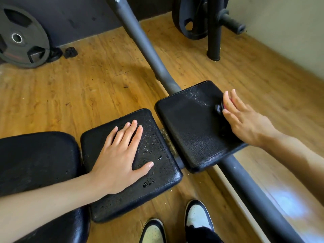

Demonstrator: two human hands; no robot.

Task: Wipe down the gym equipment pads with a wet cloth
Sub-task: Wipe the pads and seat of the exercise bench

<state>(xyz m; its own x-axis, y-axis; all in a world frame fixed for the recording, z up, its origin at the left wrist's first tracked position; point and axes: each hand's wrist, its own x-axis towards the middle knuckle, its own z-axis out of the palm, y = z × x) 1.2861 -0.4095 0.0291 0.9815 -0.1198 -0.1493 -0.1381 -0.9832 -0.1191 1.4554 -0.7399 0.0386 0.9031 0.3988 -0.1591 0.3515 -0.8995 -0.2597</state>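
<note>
Two bare hands, both flat, neither holding anything. Your shoes (198,214) are at 6 o'clock on the wood floor (87,85).

Your left hand (119,160) lies palm down on the middle pad (157,183). Fingers are straight and point to 1 o'clock, thumb out to 3. It is released, only pressing. Water beads sit on that pad from 2 to 5 o'clock of the hand, just beside the thumb. The left pad (35,163) is at 9 o'clock, close by; whether they touch, you cannot tell.

The right pad (189,134) lies at 2 o'clock from your left hand, across a narrow gap. Its long axis runs 11 to 5, along the grey tube (140,41) beneath it. The row of three pads runs 8 to 2, crossing the tube.

Your right hand (245,123) rests at that pad's outer 3 o'clock edge. Fingers are straight and point to 11, also released. The tips touch a small dark object (218,108); whether it's a knob or a wad, you cannot tell.

No cloth shows plainly. The beaded patch is nearer your left hand, so the wipe likely starts there and runs toward 2 o'clock.

Far off, a weight plate (19,37) stands at 10 o'clock.
</note>
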